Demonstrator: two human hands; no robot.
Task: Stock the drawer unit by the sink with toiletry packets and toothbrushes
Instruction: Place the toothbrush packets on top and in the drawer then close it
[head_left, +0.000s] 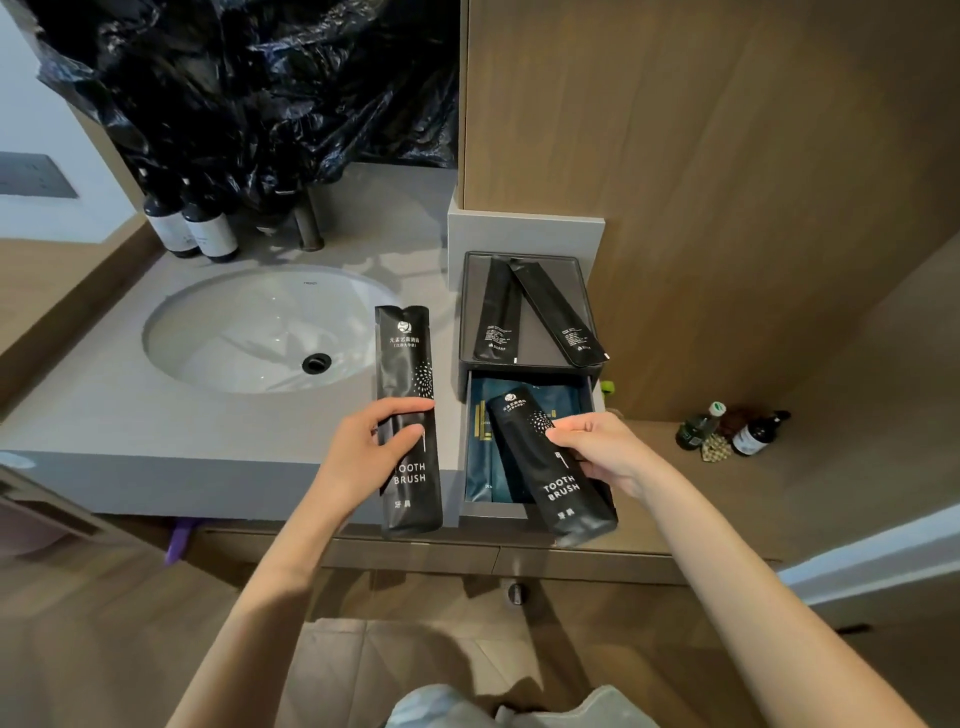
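A dark drawer unit (582, 270) stands on the grey counter right of the sink, its lower drawer (478, 512) pulled open. Two slim black packets (498, 317) lie crossed on its top tray. Dark blue packets (480, 457) lie in the open drawer. My left hand (363, 457) grips a long black toothbrush packet (408, 364) upright over the counter edge. My right hand (602, 449) holds a second black toothbrush packet (558, 488), tilted, with its upper end over the open drawer.
A white oval sink (260, 327) with a dark faucet (309, 223) sits to the left. Two dark bottles (195, 226) stand behind it under a black plastic sheet (260, 78). A wooden wall panel rises on the right. Small bottles (737, 431) stand on a lower ledge.
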